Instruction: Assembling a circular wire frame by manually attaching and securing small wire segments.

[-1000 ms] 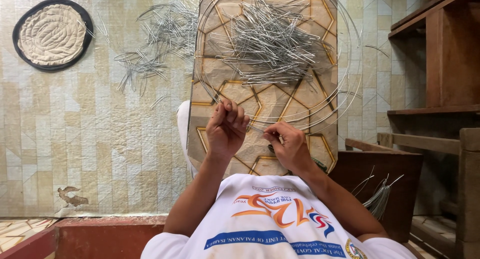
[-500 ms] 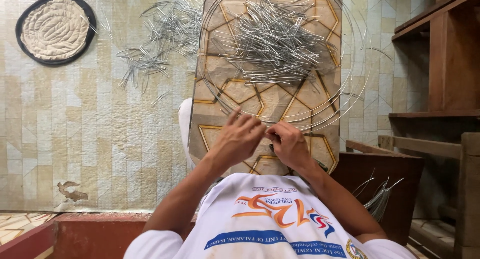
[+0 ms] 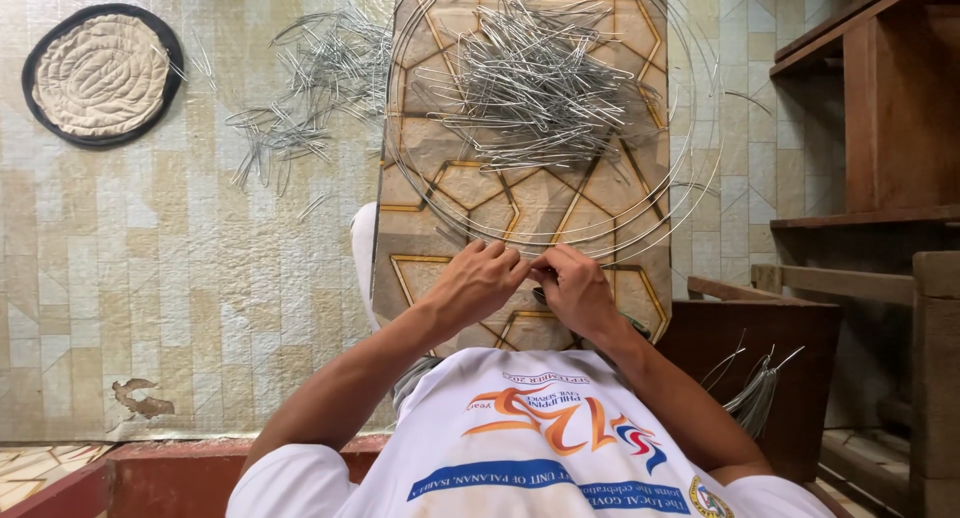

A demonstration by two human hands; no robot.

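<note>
A tall board [image 3: 620,278] with a gold and brown geometric pattern lies in front of me. On it rest large thin wire hoops [image 3: 690,168] and a heap of short bent wire pieces [image 3: 530,88]. My left hand [image 3: 480,283] and my right hand [image 3: 578,290] meet fingertip to fingertip at the near edge of the hoops. Both pinch the wire there, but the fingers hide the exact spot and any small piece between them. My white printed shirt [image 3: 540,448] fills the bottom of the view.
More bent wire pieces [image 3: 310,88] are scattered on the tiled floor left of the board. A round woven mat [image 3: 100,73] lies at the far left. Wooden shelving [image 3: 880,128] stands at the right, with a dark wooden box [image 3: 760,348] holding a wire bundle [image 3: 755,398].
My left hand has dropped from a raised pose and moved right to join the right hand at the hoop's near edge. The right hand has shifted slightly left.
</note>
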